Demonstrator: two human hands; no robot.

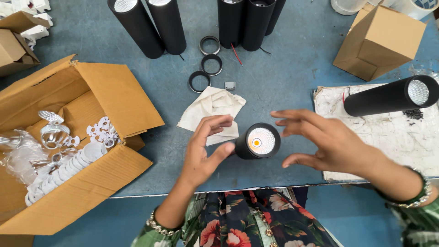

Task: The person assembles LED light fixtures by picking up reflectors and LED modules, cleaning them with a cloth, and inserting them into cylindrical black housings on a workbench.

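Black lamp cylinder (257, 141) — seemingly touching left hand (206, 151)

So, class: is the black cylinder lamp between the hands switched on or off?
On: the black cylinder lamp shows an orange spot glowing at its reflector's centre, its open end facing up.

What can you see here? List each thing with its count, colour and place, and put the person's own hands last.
Lamp tube by the hands: 1, black, table centre, lit end facing up.
Standing tubes: about 5, black, far edge.
Lying tube: 1, black, right, on stained white sheet.
Rings: 3, black, below the standing tubes.
Cloth: 1, cream, centre.
Open box: 1, brown, left, holding white and clear parts.
Closed box: 1, brown, top right.
Table: 1, blue.
Left hand: thumb touching the lit tube.
Right hand: open, just right of it.
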